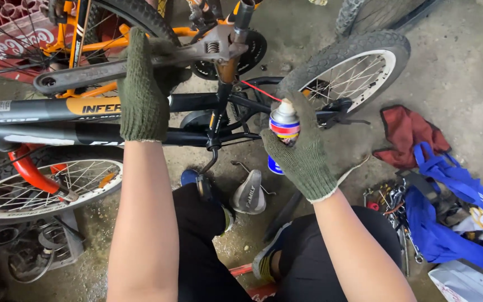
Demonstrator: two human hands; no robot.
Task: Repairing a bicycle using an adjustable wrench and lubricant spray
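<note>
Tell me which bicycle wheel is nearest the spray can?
The white-rimmed wheel at upper right, just behind the spray can in the right hand; the other wheel sits far left.

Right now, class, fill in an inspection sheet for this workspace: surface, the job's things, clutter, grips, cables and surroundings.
Surface: stained concrete floor, dusty.
Job's things: black and orange bicycle turned upside down; spray can with a red straw aimed at the frame near the crank.
Clutter: loose saddle, red rag, blue bag, scattered tools.
Grips: left hand, green knit glove, closed around the crank; right hand, gloved, closed around the spray can.
Cables: nothing seen.
Surroundings: a second wheel at the top edge; red crate at upper left.
</note>
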